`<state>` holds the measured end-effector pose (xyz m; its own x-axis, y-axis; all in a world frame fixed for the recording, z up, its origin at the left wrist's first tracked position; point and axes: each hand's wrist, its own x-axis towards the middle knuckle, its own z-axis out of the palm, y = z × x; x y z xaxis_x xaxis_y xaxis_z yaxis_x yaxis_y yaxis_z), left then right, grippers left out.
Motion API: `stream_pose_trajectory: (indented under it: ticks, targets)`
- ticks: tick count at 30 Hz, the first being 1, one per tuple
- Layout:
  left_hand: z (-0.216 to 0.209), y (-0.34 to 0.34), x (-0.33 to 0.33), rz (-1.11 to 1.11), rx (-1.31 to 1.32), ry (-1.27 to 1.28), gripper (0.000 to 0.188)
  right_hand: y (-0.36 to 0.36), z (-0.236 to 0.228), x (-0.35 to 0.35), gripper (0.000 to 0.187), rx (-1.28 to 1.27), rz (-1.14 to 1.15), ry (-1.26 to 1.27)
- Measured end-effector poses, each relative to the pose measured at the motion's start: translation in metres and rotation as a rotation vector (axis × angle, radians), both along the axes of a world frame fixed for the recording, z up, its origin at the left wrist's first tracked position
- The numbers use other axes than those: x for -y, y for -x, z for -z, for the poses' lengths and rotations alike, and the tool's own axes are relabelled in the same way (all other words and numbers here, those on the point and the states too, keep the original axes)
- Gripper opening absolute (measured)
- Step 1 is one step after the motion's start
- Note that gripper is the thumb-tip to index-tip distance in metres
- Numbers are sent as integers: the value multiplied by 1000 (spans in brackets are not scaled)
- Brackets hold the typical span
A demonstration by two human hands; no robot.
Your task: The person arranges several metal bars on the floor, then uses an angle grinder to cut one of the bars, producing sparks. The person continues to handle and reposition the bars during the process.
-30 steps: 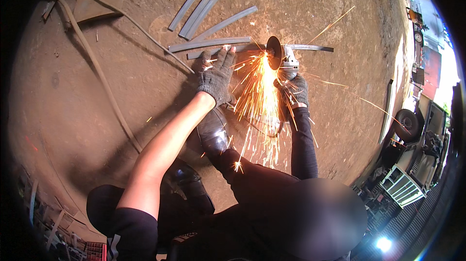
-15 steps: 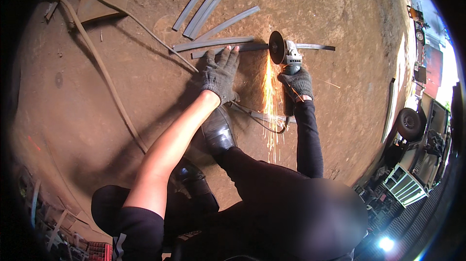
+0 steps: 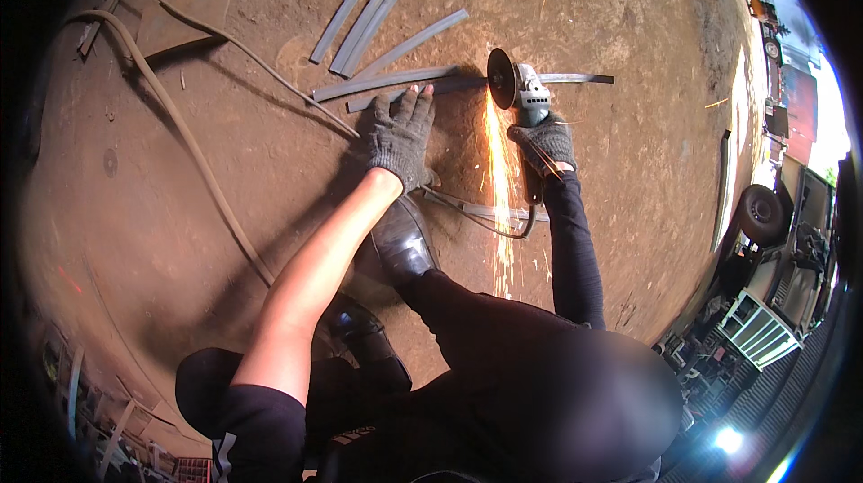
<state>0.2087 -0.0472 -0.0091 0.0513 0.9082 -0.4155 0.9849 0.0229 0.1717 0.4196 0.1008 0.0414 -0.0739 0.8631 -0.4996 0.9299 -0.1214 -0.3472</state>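
My right hand (image 3: 543, 143), in a grey knitted glove, grips an angle grinder (image 3: 534, 100). Its dark disc (image 3: 502, 79) stands upright against a flat metal bar (image 3: 575, 79) on the ground. Orange sparks (image 3: 500, 186) stream from the contact toward me. My left hand (image 3: 401, 138), gloved with bare fingertips, lies with fingers stretched over the bar's left part, pressing on it. Right behind that bar is another metal strip (image 3: 387, 82). Whether the disc has gone through the bar I cannot tell.
Several metal strips (image 3: 376, 17) lie beyond my left hand. A thick hose (image 3: 180, 119), a thin cable (image 3: 247, 49) and a metal plate (image 3: 184, 23) are at the left. My boot (image 3: 402, 245) is close behind my left hand. Vehicle parts and a wheel (image 3: 760, 215) stand at the far right.
The whole view has shifted slightly, moving the hands and strips a little up and left in it. Sparks look denser near the disc. Both hands keep their places on bar and grinder.
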Motion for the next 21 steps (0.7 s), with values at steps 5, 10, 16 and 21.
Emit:
stream_pose_trajectory:
  ticks: [5,10,16,21]
  targets:
    - [4,-2,0,-17,32,-26,134,-11,0,3,57,135,-41,-19]
    - [2,3,2,-12,-9,-19,130,-3,10,0,50,116,-58,-12]
    - [3,0,0,-21,28,-44,129,-9,0,1,54,132,-77,-34]
    - [0,0,-1,-15,16,-8,133,-3,-4,-2,53,76,-39,1]
